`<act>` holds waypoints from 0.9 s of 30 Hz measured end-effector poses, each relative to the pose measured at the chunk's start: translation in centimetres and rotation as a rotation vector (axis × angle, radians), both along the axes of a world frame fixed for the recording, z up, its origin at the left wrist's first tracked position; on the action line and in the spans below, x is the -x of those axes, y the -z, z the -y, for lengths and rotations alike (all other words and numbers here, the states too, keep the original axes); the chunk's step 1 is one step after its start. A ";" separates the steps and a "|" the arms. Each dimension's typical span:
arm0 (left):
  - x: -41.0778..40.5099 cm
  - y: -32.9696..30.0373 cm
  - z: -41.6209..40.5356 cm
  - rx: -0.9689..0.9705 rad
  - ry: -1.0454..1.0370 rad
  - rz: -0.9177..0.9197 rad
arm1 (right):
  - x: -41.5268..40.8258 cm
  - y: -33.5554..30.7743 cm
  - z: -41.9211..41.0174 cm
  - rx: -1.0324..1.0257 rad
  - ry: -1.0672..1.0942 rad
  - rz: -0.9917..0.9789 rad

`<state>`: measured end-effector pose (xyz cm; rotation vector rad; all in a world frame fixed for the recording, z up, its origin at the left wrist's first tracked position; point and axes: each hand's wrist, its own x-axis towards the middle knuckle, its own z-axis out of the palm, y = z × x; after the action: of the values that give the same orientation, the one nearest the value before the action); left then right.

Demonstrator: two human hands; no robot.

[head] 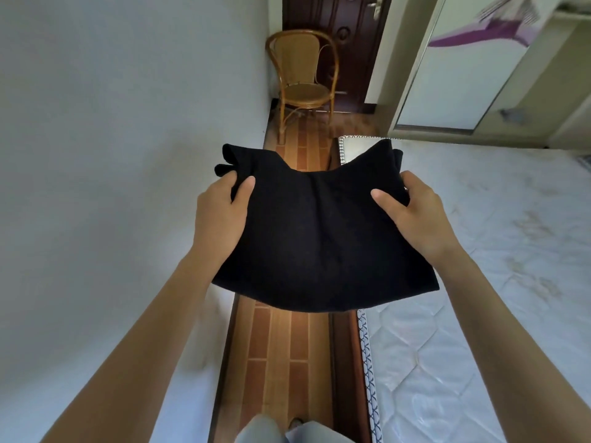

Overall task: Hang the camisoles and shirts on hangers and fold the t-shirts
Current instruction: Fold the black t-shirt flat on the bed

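Observation:
A folded black t-shirt (316, 238) hangs in the air in front of me, over the strip of floor between the wall and the bed. My left hand (220, 215) grips its left edge, thumb on top and fingers underneath. My right hand (412, 215) holds the right edge the same way. The garment sags a little in the middle, and its far corners stick up past both hands. No hanger is in view.
A bare quilted mattress (479, 282) lies to the right, its edge close to the garment. A white wall (112, 155) runs along the left. A rattan chair (303, 78) stands at the far end before a dark door (351, 24). A wardrobe (463, 75) is at back right.

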<state>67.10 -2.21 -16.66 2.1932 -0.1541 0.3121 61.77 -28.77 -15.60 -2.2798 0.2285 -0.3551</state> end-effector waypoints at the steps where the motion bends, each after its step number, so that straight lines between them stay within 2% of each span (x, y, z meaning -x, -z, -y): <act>1: -1.4 -0.2 0.3 -0.009 -0.006 0.005 | -1.4 -0.2 0.5 0.001 0.002 0.005; 8: -12.6 -0.8 2.1 -0.030 0.010 0.025 | -12.8 -0.3 2.3 0.026 -0.002 0.028; 16: -31.2 -0.5 4.2 0.032 0.068 0.024 | -30.4 -1.8 3.1 0.066 0.006 0.086; 27: -51.4 -1.2 9.1 0.065 0.155 0.003 | -47.1 -2.0 8.8 -0.069 0.153 0.104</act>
<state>118.50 -11.36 -15.47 2.1029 -0.3098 0.2299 108.86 -37.55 -13.56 -2.1744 0.3581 -0.5351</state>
